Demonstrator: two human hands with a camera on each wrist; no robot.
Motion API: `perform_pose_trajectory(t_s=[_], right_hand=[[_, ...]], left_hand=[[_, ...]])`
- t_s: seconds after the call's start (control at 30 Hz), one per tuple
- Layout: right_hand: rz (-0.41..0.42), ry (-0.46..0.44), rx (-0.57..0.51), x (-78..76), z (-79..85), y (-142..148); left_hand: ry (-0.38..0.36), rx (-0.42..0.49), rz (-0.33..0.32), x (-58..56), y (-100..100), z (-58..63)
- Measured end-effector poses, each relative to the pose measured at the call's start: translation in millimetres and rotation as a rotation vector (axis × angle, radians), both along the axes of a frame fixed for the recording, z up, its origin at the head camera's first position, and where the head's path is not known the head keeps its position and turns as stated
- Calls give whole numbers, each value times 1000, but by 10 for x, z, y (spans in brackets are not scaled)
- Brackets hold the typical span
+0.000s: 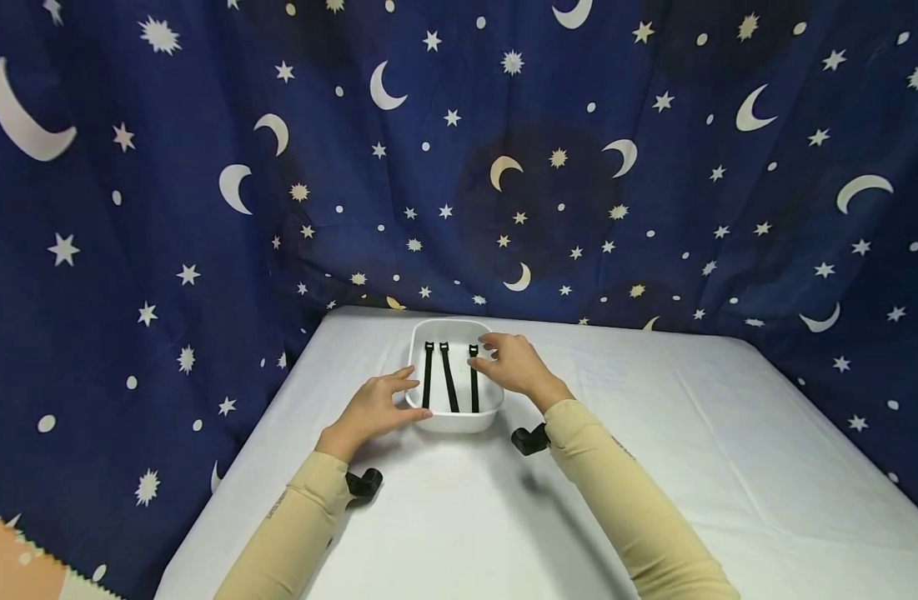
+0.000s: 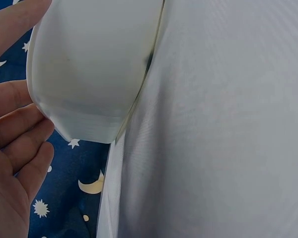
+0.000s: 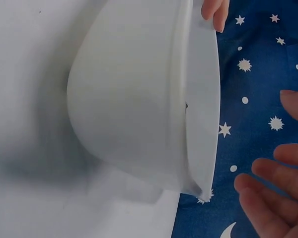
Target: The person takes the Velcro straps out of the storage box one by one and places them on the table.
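A white plastic basin (image 1: 459,423) stands on the table, with three black hook-and-loop cable straps inside. The left strap (image 1: 428,375) and right strap (image 1: 474,383) lie nearly straight; the middle strap (image 1: 449,379) slants. At the basin's near left side is my left hand (image 1: 376,406), thumb and fingers spread and mostly straight. In the left wrist view, that hand's fingers (image 2: 20,126) lie along the basin's wall, thumb at its rim. My right hand (image 1: 514,364) hovers over the right rim, fingers apart near the right strap's buckle end, nothing visibly held.
A white cloth covers the table (image 1: 654,467). Behind and beside it hangs a dark blue curtain (image 1: 443,167) with moons and stars. Black wrist mounts (image 1: 531,439) sit under both forearms.
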State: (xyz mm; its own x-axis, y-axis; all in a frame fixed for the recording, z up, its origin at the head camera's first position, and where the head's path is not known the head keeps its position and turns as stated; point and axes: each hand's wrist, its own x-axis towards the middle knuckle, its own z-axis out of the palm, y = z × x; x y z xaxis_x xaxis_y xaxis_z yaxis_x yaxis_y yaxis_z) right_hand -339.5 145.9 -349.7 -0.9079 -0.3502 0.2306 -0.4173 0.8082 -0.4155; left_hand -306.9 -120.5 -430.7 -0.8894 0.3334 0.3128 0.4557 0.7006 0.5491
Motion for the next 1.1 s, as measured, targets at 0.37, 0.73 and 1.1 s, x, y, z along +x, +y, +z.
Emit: perform_pose_trajectory(t_s=[0.37, 0.73, 1.1], right_hand=[[14, 32, 11, -43, -23, -60], [15, 25, -37, -61, -79, -141], [4, -22, -28, -87, -161, -206]], left_hand=[[24, 9, 4, -20, 23, 13], [32, 8, 9, -26, 25, 5], [8, 4, 18, -12, 13, -36]])
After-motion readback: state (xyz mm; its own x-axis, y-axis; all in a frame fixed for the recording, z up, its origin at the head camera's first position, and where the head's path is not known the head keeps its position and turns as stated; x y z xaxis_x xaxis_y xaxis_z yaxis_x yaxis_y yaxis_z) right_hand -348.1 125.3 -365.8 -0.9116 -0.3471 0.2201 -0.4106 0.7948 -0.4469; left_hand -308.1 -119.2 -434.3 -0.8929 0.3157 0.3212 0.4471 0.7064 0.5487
